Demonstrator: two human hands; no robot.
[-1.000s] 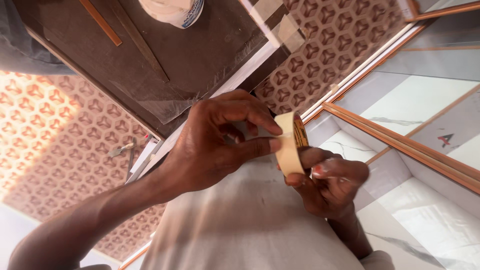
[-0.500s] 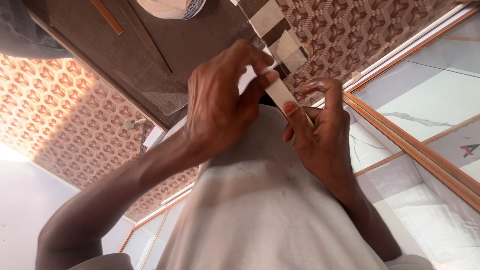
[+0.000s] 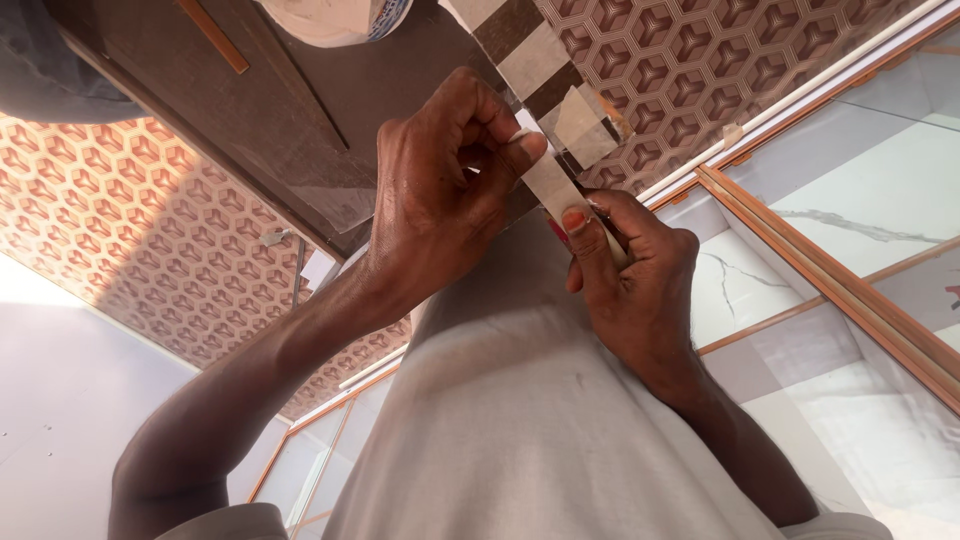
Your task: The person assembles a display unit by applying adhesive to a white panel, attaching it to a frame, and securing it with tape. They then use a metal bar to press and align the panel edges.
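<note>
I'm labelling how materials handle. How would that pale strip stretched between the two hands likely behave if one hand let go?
The strip is thin and translucent, so it probably weighs little and would flop. It runs taut from the left hand to the right hand, and looks like tape, so it may cling. A loose piece above suggests it curls.

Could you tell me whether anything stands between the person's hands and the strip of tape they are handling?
Nothing visible does. The left hand pinches the strip of tape at its upper end, and the right hand grips it lower down, thumb pressed on it. Both hands touch it directly, in front of the light shirt.
</note>
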